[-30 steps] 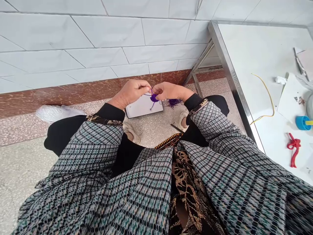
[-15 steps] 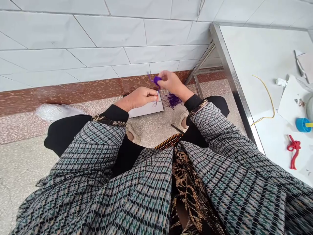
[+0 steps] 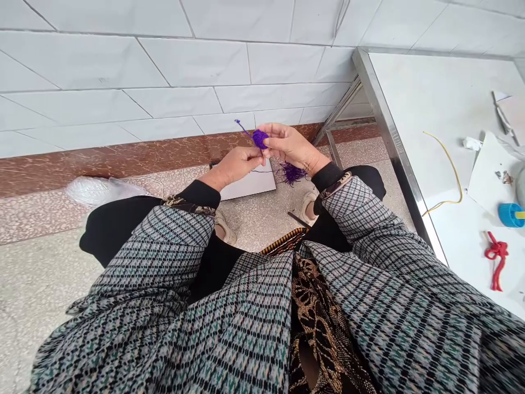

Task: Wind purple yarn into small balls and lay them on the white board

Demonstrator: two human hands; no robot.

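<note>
My right hand [image 3: 289, 145] pinches a small purple yarn bundle [image 3: 259, 137] in front of me, with one loose strand sticking up to the left. My left hand [image 3: 240, 162] is closed just below it, fingertips pinched at the bundle's underside where a thin thread hangs. Both hands hover above a white board [image 3: 250, 183] lying on the floor. A purple tassel [image 3: 292, 173] lies on the floor beside the board, under my right wrist.
A steel-edged white table [image 3: 414, 104] stands at my right with a yellow cord [image 3: 451, 169], a red cord knot [image 3: 495, 257], a blue cap [image 3: 508, 214] and white sheets. A clear plastic bag [image 3: 98, 189] lies on the floor at the left. A tiled wall is ahead.
My right hand lifted the purple bundle up and away from the board, then came back down a little; my left hand rose to meet it.
</note>
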